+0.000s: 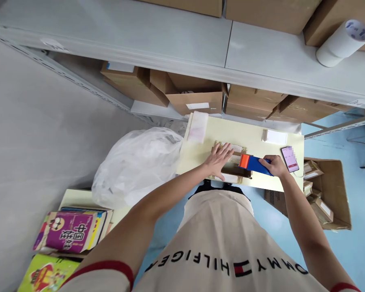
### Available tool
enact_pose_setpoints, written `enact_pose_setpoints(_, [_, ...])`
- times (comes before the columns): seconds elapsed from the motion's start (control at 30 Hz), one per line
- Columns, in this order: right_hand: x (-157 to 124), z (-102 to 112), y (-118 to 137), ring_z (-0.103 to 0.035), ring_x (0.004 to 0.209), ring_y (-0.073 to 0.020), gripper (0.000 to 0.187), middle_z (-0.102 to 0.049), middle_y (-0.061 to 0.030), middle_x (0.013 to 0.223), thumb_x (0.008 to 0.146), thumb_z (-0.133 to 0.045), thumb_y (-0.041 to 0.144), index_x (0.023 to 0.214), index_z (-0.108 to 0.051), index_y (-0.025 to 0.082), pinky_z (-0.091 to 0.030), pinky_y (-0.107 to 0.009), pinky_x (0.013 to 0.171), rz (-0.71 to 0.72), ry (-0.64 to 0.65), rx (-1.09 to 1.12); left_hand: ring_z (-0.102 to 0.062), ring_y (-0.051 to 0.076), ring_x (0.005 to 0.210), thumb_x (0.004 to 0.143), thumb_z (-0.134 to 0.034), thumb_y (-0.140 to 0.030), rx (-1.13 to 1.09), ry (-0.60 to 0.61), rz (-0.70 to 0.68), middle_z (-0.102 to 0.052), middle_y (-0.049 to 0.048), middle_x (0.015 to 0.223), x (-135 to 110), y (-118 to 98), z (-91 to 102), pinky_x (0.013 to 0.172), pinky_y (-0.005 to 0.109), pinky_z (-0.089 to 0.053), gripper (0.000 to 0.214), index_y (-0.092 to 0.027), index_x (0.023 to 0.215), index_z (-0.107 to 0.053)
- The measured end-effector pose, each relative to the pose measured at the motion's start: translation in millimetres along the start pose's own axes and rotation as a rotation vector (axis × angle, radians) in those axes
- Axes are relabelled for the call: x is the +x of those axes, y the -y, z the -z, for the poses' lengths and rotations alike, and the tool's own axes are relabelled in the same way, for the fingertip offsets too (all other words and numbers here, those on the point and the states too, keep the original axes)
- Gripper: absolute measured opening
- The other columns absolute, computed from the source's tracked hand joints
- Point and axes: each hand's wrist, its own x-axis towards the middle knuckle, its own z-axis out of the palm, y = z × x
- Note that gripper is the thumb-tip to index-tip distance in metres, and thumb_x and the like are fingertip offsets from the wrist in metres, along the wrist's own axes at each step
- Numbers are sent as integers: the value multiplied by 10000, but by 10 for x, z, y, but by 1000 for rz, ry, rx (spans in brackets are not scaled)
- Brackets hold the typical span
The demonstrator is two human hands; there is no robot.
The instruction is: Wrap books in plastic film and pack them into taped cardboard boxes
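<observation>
Far left, a stack of books [69,231] lies with a purple cover showing, and right beside it bulges a big, milky plastic bag [134,166], its contents too blurred to make out. Along the lower shelf we get a brown box [126,83], then an open box [197,101] with its flaps up and something pale inside, too small to tell.

Now to the table [249,127]! The left hand [220,160] is spread, fingers fanned, pressing down on a small carton [235,177] and clasping nothing. That carton sits near the table's front edge, white labels and tape along its sides, a dark hollow showing between them. Over its right end comes the orange tip of a blue tool [258,165], gripped firmly in the right hand [274,165]. Behind that hand lies a white-labelled packet [275,136]; just beside it, a lit phone [290,158].

And on the far right, below the table, a large open cardboard box [337,188] holds several small labelled parcels [321,209], piled at odd angles.
</observation>
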Motion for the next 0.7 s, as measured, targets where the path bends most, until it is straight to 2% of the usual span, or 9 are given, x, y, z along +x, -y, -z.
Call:
enact_pose_setpoints(0.1, [-12,-8,-20,-490,512,-148,594,-601,-44,537,801,-457,720,576,-608,191,-377,-283,530,16,38,-10,-314,422,1417,554,-813,-372,49,94,75,-359,254,1531,159,-99,-34,1192,539,1,1248,-65,1564,-146])
enact_pose_setpoints(0.17, [-15,-6,-39,-490,506,-147,604,-606,-46,538,803,-453,732,582,-611,193,-375,-282,527,24,68,-12,-367,418,1371,561,-781,-318,41,117,102,-414,245,1481,177,-85,-63,1187,510,-56,1227,-40,1564,-130])
enact_pose_setpoints(0.3, [-46,90,-167,-475,497,-141,608,-607,-48,542,805,-452,737,580,-607,193,-368,-283,517,12,93,-5,-386,418,1329,556,-754,-286,39,170,131,-405,248,1479,175,-43,-56,1145,477,-166,1209,-31,1563,-135])
enact_pose_setpoints(0.43, [-112,304,-526,-476,489,-143,597,-589,-43,531,777,-477,741,573,-600,193,-365,-282,503,-32,110,2,-386,414,1325,561,-743,-281,51,207,154,-383,248,1502,195,-41,-35,1130,464,-198,1207,-35,1566,-121])
enact_pose_setpoints(0.57, [-73,345,-919,-460,473,-145,616,-554,-36,497,740,-466,776,549,-573,200,-362,-288,494,-70,97,-35,-367,413,1367,555,-743,-261,74,244,150,-361,252,1527,177,-15,-14,1168,478,-147,1215,-32,1566,-108])
enact_pose_setpoints(0.7, [74,115,-1017,-467,494,-150,611,-556,-36,509,752,-440,772,547,-559,209,-379,-293,527,-33,100,-40,-187,426,1484,578,-776,-317,99,217,163,-210,257,1610,221,-136,-26,1204,531,24,1269,-44,1572,-35])
